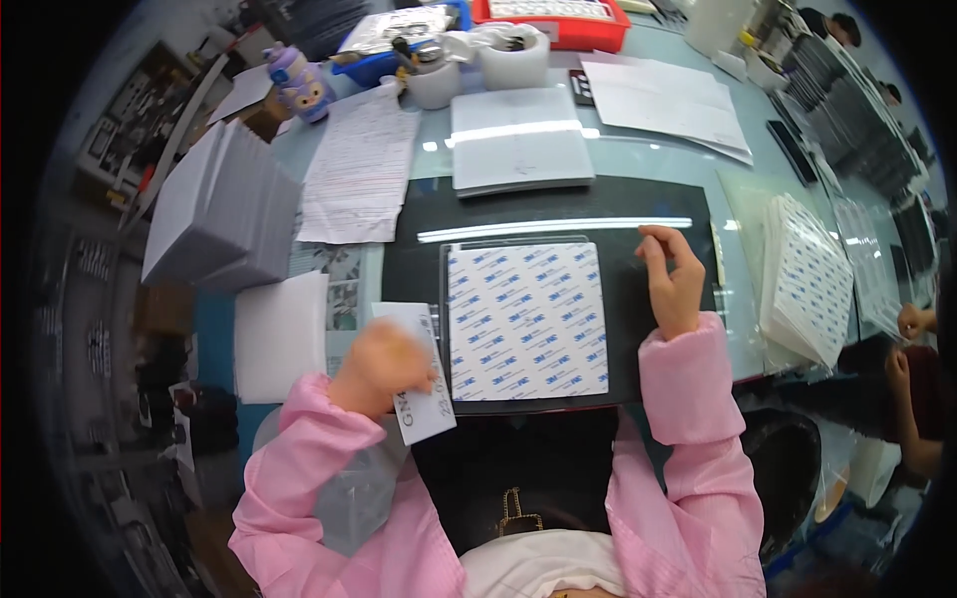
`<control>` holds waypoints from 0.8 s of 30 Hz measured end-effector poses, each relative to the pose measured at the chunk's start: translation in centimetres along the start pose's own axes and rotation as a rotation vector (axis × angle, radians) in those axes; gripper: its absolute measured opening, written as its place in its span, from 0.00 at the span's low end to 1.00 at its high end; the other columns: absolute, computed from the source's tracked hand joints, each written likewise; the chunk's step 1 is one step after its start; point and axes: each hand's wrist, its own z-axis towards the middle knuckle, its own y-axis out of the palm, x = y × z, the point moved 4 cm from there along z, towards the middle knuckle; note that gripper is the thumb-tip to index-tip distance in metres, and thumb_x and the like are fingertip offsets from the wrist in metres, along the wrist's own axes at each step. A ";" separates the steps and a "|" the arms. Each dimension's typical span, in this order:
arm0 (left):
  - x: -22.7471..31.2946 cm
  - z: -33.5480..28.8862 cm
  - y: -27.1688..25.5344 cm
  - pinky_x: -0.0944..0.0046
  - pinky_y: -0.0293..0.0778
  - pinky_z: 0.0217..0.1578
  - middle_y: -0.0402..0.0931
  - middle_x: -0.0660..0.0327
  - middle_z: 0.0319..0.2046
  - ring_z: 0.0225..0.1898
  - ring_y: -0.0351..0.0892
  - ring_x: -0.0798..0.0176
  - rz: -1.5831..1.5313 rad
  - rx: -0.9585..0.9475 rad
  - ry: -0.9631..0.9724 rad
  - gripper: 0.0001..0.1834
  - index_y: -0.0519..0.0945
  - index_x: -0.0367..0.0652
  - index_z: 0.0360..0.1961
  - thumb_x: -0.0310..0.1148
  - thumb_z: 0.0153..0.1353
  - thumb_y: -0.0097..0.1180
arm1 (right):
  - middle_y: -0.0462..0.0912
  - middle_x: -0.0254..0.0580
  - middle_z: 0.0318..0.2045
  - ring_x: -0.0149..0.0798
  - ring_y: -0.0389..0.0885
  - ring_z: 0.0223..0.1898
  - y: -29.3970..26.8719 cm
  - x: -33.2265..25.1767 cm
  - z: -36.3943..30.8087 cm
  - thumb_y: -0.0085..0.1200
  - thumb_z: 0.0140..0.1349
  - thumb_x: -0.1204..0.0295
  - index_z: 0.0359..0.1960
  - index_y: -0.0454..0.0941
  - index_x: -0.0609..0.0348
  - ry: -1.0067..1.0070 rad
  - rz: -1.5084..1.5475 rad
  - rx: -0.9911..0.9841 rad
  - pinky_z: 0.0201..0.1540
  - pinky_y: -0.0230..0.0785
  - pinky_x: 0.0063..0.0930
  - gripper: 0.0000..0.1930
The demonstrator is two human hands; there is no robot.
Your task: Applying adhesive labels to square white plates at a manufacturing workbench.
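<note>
My left hand (387, 367), smeared by motion, is closed on a white card (427, 425) with dark handwriting. The card hangs tilted over the front edge of a black mat (623, 369). To its right, a square sheet with a white backing and repeated blue print (528, 321) lies flat on the mat. A clear edge shows along the sheet's top and left sides. Right of this sheet, over the mat, my right hand (674, 281) is raised with loosely bent fingers. Nothing shows between them.
Stacked white boards (214, 204) stand at left, above white foam sheets (282, 339). Behind the mat lies a translucent sheet stack (521, 142). Bagged blue-printed sheets (805, 279) rest at right. A written paper (357, 169), white tubs (514, 62) and a phone (793, 152) lie farther back.
</note>
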 end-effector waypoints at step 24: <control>-5.3 -5.9 -0.5 0.55 0.67 0.54 0.82 0.64 0.40 0.47 0.78 0.58 0.085 0.179 -0.277 0.12 0.79 0.47 0.32 0.29 0.44 0.65 | 0.80 0.38 0.34 0.33 0.78 0.34 3.1 -0.8 0.0 0.53 0.65 0.78 0.41 0.80 0.60 -0.204 -0.270 -0.194 0.39 0.69 0.22 0.05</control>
